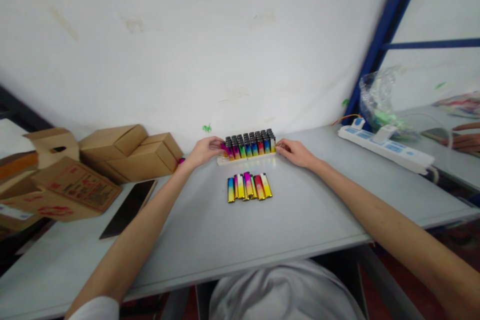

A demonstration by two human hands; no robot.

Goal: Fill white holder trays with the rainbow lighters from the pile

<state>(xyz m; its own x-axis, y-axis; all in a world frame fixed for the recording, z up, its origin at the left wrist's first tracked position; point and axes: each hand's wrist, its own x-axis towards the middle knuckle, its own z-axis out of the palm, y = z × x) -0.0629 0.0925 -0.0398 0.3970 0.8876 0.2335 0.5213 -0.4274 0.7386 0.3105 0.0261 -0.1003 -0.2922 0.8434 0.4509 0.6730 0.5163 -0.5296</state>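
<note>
Upright lighters [255,148] with black tops and shiny multicoloured bodies stand in rows in a white tray [247,159] near the wall. At the tray's left end, my left hand [205,150] has its fingers closed on a purple lighter [226,149] that leans a little. My right hand [296,152] grips the right end of the tray, its thumb and fingers against the last lighters. In front of the tray, several loose lighters [249,186] lie side by side on the table, tops hidden or hard to make out.
Brown cardboard boxes [127,152] and an opened carton [71,187] stand on the left. A dark phone-like slab [129,208] lies beside my left forearm. To the right is a white power strip [386,147] with plugs, near clear plastic wrap [380,97]. Another person's hand [468,137] shows far right.
</note>
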